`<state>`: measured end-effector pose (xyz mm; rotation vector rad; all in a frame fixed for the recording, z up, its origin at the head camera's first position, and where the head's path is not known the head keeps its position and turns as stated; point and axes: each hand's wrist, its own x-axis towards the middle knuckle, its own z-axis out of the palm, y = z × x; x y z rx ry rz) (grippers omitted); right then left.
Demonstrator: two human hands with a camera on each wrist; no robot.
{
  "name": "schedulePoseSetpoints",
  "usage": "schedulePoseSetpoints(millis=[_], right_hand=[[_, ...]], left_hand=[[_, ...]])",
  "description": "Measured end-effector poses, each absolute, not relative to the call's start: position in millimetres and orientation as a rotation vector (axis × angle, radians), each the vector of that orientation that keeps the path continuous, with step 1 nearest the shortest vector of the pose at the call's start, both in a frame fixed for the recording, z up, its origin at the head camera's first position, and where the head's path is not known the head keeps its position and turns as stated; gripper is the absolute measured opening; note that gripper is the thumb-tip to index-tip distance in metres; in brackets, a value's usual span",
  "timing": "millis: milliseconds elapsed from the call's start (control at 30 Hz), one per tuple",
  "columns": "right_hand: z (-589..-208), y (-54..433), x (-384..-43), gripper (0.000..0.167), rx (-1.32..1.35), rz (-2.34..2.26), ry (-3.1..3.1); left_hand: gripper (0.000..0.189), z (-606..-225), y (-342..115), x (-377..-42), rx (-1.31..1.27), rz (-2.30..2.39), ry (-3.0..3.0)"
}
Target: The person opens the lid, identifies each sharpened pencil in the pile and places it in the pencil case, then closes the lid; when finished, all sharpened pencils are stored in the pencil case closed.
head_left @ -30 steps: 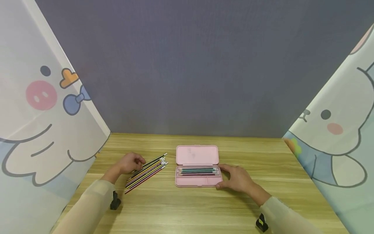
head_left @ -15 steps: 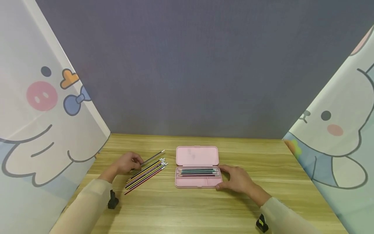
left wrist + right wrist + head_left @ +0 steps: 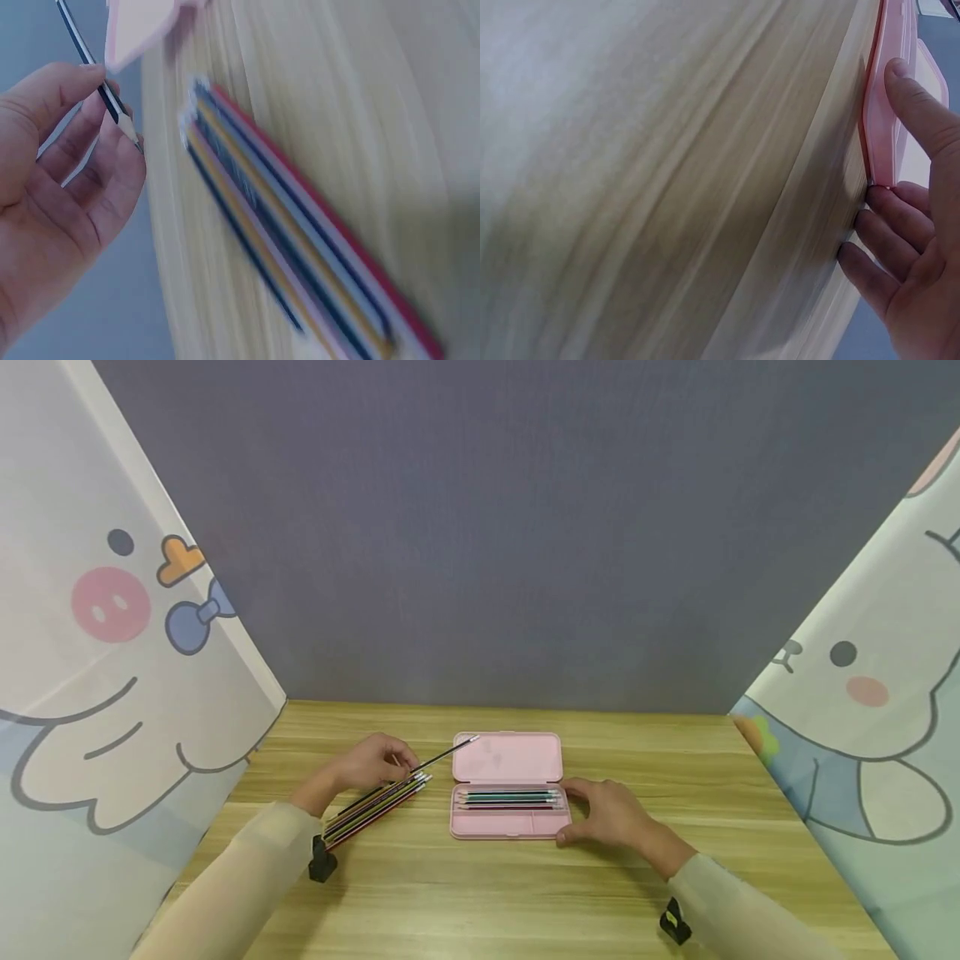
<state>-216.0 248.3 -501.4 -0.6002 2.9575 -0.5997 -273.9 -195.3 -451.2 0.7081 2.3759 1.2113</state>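
My left hand (image 3: pixel 377 762) pinches a dark-striped pencil (image 3: pixel 448 751) between thumb and fingers, above the table. In the left wrist view the pencil's sharpened tip (image 3: pixel 127 131) points back toward my fingers; its white eraser end overlaps the case lid in the head view. Below that hand lies a slanted bundle of striped pencils (image 3: pixel 277 217), red, yellow, pink and dark. The pink pencil case (image 3: pixel 489 825) stands open at the centre, with several pencils (image 3: pixel 506 799) lying in its rear compartment. My right hand (image 3: pixel 611 817) holds the case's right end, thumb (image 3: pixel 911 94) on its front wall.
The case's lid (image 3: pixel 517 758) lies folded back behind it. A divider splits the front compartment into a long and a short part. A grey wall (image 3: pixel 502 610) rises at the table's far edge, with cartoon-printed panels (image 3: pixel 82 693) on both sides.
My left hand has lifted the pencil off the left side of the bundle and carried it right, toward the case. The right hand stays at the case's end.
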Motion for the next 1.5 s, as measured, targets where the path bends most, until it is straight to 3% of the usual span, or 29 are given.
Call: schedulePoseSetpoints(millis=[333, 567, 1067, 1500], right_hand=[[-506, 254, -216, 0.093, -0.634, -0.606, 2.957], [-509, 254, -215, 0.092, -0.655, -0.627, 2.980], [-508, 254, -213, 0.092, -0.613, -0.656, 2.959], [-508, 254, -213, 0.093, -0.601, -0.651, 2.962]], left_hand=[[0.017, -457, -114, -283, 0.966, 1.068, 2.349], [0.019, -464, -81, -285, 0.971, 0.972, 2.348], [0.014, -470, -51, -273, 0.906, 0.653, 2.521], [0.015, -481, -51, -272, 0.932, 0.651, 2.579]])
